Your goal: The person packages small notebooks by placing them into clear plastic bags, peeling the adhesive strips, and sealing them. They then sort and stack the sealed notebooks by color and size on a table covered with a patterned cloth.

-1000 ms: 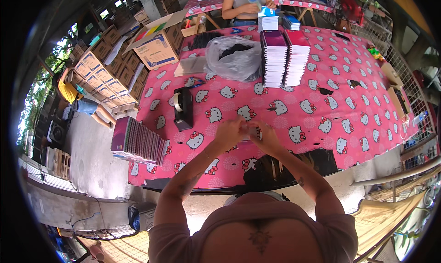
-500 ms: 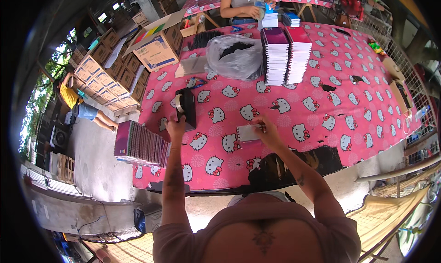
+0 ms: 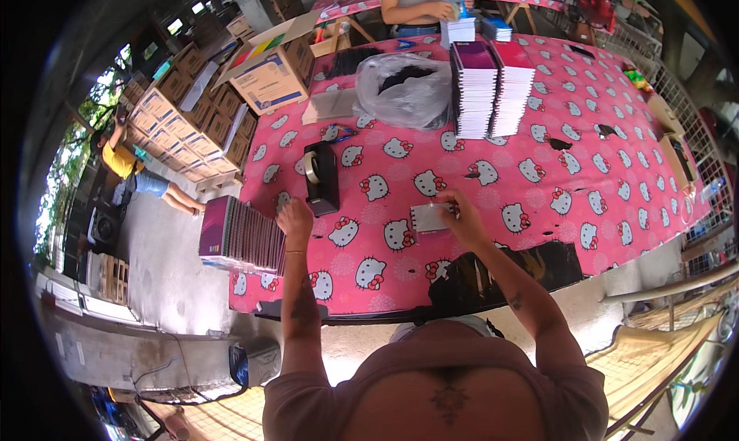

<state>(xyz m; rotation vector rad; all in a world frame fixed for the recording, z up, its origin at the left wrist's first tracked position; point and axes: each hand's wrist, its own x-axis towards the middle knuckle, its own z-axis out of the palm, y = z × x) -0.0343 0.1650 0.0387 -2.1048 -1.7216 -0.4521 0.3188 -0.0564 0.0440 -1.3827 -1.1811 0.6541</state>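
Note:
A small white spiral notepad (image 3: 429, 218), seemingly in clear plastic, lies on the pink patterned tablecloth (image 3: 362, 244) in front of me. My right hand (image 3: 466, 222) has its fingers closed on the notepad's right edge. My left hand (image 3: 295, 222) is curled just below a black tape dispenser (image 3: 327, 181) with a roll of tape in it. Anything pinched in those left fingers is too small to make out. To the left of that hand, a long row of purple-covered spiral notebooks (image 3: 242, 237) stands packed together.
Two tall notebook stacks (image 3: 493, 90) stand farther back, beside a clear plastic bag (image 3: 404, 90) with dark contents. An open carton (image 3: 269, 79) is at the back left, near stacked boxes (image 3: 181, 117). A co-worker (image 3: 419, 6) handles blue notebooks across the table; another person (image 3: 127, 164) stands at far left.
My left hand has come back from the tape dispenser toward me, its fingers now curled. My right hand stays at the notepad. The whole view has shifted slightly.

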